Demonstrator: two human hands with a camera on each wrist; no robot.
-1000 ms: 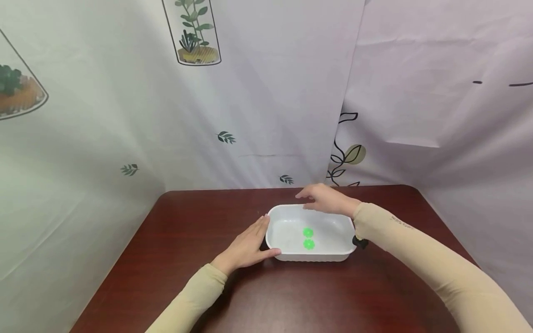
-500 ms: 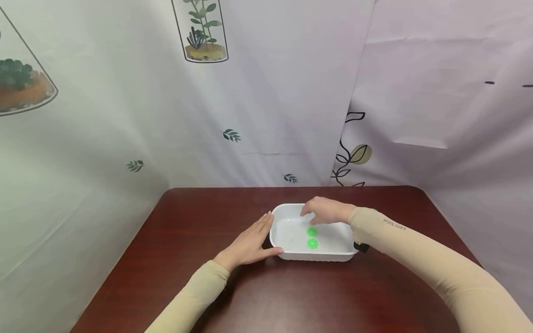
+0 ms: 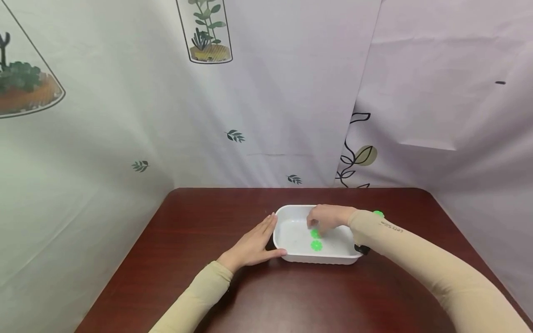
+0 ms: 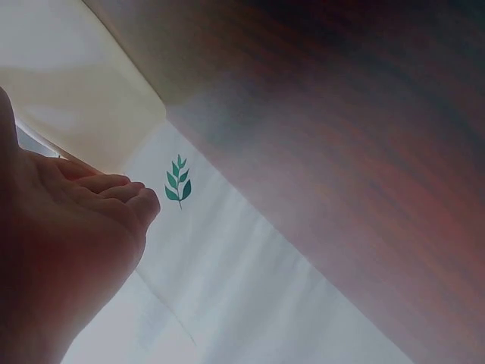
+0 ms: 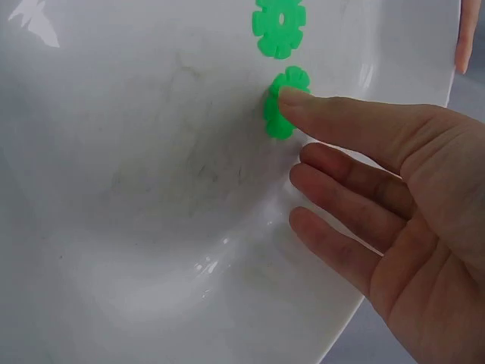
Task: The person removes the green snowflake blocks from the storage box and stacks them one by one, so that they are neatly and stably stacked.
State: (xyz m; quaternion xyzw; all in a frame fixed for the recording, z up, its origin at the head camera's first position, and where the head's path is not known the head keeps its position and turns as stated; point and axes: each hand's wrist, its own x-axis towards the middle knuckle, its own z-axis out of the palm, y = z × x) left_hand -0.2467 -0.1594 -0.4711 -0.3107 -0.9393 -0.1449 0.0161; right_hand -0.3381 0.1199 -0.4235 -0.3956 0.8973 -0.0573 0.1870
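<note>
In the head view a white tray [image 3: 320, 259] stands on the table with two green notched, flower-shaped plastic discs in it. My right hand [image 3: 329, 217] reaches down into the tray. In the right wrist view its thumb presses on one green disc [image 5: 282, 106], which looks tilted; the index finger is hidden behind thumb and disc. The other green disc [image 5: 279, 26] lies flat on the tray floor beside it. My left hand [image 3: 251, 245] rests against the tray's left end, fingers along the rim and thumb at the front corner.
Behind my right sleeve another green piece [image 3: 378, 213] shows in part on the dark red table [image 3: 216, 212]. A black object [image 3: 362, 249] is under the right wrist. White patterned cloth [image 3: 266, 115] hangs behind and at the sides of the table.
My right hand has come down from above the tray's back rim to the nearer-middle green disc. The left hand keeps its place at the tray. The view has shifted slightly.
</note>
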